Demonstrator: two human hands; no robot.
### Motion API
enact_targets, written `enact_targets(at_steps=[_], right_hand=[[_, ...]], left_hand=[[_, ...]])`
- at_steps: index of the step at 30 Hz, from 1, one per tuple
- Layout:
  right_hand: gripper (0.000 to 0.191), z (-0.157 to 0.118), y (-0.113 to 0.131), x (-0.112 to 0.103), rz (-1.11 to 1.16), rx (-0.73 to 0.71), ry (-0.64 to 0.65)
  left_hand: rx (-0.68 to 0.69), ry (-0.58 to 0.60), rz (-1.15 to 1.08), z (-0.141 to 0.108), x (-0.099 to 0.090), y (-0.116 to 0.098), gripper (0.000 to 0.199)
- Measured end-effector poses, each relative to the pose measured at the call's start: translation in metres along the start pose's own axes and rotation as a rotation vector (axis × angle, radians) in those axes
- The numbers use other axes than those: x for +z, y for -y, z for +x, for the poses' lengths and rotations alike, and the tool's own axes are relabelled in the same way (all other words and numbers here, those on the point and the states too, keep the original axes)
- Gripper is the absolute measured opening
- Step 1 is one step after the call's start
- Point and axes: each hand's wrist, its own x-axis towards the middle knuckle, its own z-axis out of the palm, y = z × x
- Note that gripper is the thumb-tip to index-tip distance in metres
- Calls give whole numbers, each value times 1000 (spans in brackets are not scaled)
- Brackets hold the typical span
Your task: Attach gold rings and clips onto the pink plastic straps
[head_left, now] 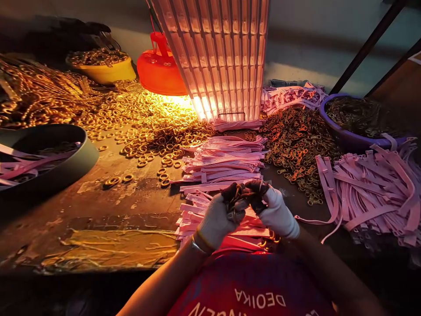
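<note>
1. Metal piece (241, 192) between the fingers of the left gloved hand (219, 217) and right gloved hand (278, 211): mostly covered, too dark to make out its exact shape;
2. Pink straps (223, 158): partly hidden beneath both hands;
3. Grey tub (90, 151): cut off by the left edge;
4. Ribbed translucent panel (226, 57): cut off at the top; it covers the right side of the red lamp shade (161, 72);
5. Purple basin (324, 107): contents too dim to identify;
6. Shirt lettering (259, 299): lower words cut off by the bottom edge.

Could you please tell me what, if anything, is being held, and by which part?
Small metal hardware, held between the left grip and right grip; exactly where it is grasped cannot be told.
</note>
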Motion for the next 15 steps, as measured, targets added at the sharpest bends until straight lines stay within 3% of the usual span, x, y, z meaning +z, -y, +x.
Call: enact_targets(at_steps=[3, 6, 10, 15], right_hand=[[25, 0, 6, -1, 289, 274, -65], [31, 2, 10, -2, 430, 415, -53], [36, 2, 6, -1, 488, 492, -111], [40, 1, -3, -3, 331, 475, -192]], left_hand=[[-60, 31, -15, 1, -3, 0, 60], [-101, 57, 15, 4, -7, 0, 50], [-74, 16, 64, 8, -16, 2, 21], [-68, 41, 139, 6, -18, 2, 24]])
